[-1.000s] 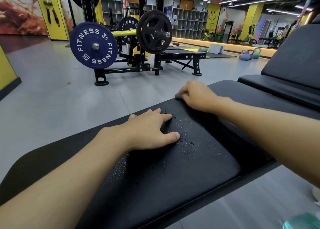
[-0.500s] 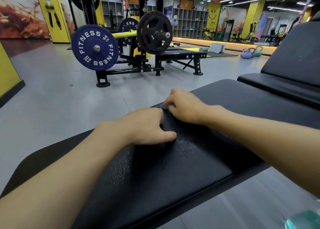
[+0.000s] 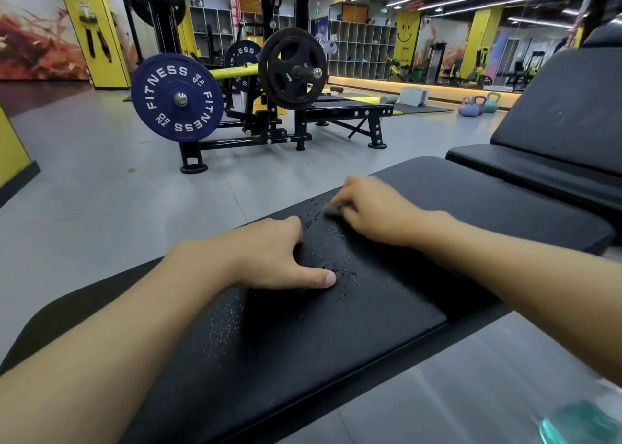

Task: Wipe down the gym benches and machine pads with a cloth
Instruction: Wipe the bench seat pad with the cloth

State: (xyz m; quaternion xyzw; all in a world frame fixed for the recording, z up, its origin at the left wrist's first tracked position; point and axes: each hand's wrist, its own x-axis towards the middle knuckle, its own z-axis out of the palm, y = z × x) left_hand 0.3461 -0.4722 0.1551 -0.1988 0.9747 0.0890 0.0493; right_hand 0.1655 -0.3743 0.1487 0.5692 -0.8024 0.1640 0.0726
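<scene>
Wet bench pad (image 3: pixel 336 359); cloth (image 3: pixel 331 210) mostly hidden under right hand (image 3: pixel 373 213).

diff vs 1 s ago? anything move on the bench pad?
The right hand, gripping the grey cloth, swept along the bench pad toward the left hand, then eased slightly back. Nothing was picked up or let go. The left hand stayed braced on the pad, and water droplets still lie on it.
</scene>
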